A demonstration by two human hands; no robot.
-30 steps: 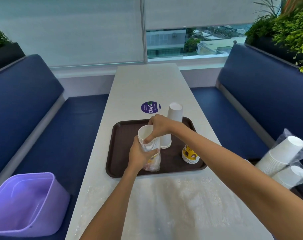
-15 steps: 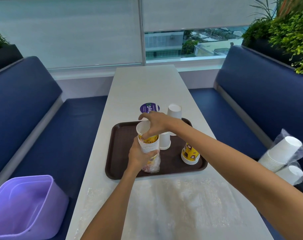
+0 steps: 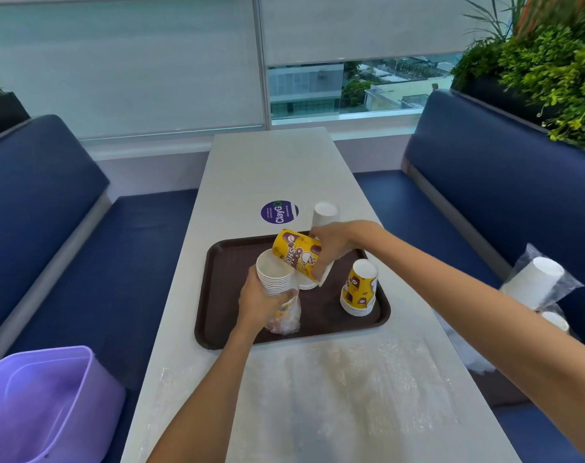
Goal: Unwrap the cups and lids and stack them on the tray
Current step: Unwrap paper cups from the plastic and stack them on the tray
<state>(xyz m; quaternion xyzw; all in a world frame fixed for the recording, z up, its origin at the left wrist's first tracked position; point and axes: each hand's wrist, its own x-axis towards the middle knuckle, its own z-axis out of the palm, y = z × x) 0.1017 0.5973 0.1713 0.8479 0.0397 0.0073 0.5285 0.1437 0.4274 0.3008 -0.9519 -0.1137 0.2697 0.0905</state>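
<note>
Left hand (image 3: 259, 304) grips the half-wrapped cup stack (image 3: 273, 277) above the tray (image 3: 231, 262). Right hand (image 3: 333, 247) holds one yellow cup (image 3: 296, 253), tipped sideways, just beside the stack's top. Step, likely: unstacking. Next: invert the cup onto the yellow pile (image 3: 358, 290) at the tray's right.

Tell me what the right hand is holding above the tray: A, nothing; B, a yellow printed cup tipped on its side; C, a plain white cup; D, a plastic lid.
B: the right hand grips a yellow printed cup tipped sideways, while the left hand holds the cup stack.
</note>
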